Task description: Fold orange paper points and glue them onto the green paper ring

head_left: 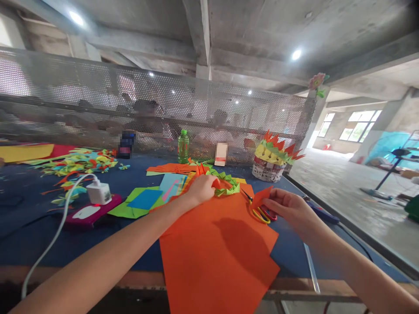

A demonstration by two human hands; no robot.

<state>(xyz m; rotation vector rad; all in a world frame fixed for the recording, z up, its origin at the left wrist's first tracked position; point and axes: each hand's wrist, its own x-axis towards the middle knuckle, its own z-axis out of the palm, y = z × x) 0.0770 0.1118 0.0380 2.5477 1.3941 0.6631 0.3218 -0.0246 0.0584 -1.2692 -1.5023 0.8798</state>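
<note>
My left hand (202,188) is closed over the near end of a folded green and orange paper chain (226,181) lying on the table. My right hand (288,206) pinches a small folded orange paper piece (262,196) just above a pair of scissors (260,213) with yellow and red handles. Both hands hover over a large orange paper sheet (219,248) that hangs over the table's front edge.
The blue table (29,235) carries green, blue and orange sheets (147,199), a white charger on a magenta phone (94,201), paper scraps at left, a green bottle (183,146) and a paper-spiked basket (273,160). A perforated metal screen stands behind, with blurred people beyond it.
</note>
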